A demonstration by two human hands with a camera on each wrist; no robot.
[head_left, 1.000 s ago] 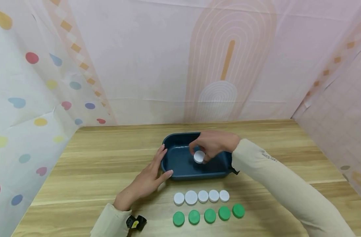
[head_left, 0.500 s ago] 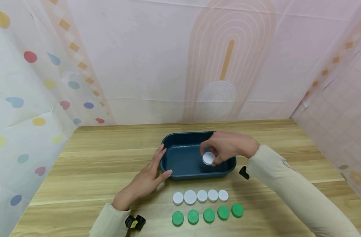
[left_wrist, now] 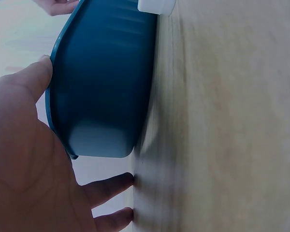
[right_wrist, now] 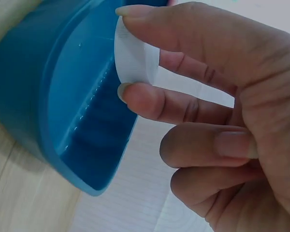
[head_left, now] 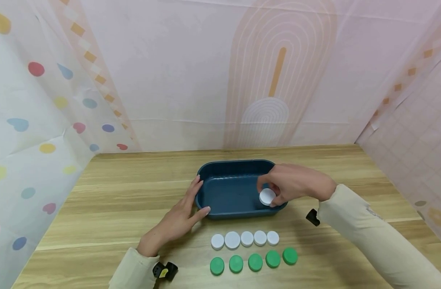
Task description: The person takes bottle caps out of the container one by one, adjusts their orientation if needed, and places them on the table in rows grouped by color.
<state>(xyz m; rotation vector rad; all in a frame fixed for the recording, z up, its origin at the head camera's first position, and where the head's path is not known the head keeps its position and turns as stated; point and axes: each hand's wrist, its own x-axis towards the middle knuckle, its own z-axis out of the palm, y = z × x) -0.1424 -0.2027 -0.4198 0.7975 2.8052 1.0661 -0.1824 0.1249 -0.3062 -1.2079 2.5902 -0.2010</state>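
A white bottle cap (head_left: 267, 196) is pinched between the thumb and fingers of my right hand (head_left: 296, 184), over the right end of a dark blue plastic basin (head_left: 217, 192). In the right wrist view the cap (right_wrist: 135, 53) is held by its edges, and the other fingers curl into the palm. My left hand (head_left: 178, 216) lies with outstretched fingers along the basin's left end. Its thumb (left_wrist: 38, 77) touches the rim, while two fingertips reach down beside the basin in the left wrist view.
A row of several white caps (head_left: 232, 240) lies in front of the basin. Closer to me is a row of several green caps (head_left: 255, 262). The wooden table (head_left: 126, 192) ends at a patterned cloth backdrop (head_left: 170, 80); cloth also hangs at both sides.
My right hand has moved right with the white cap, from the basin's middle to its right end, showing more of the basin's inside. My left hand stays put.
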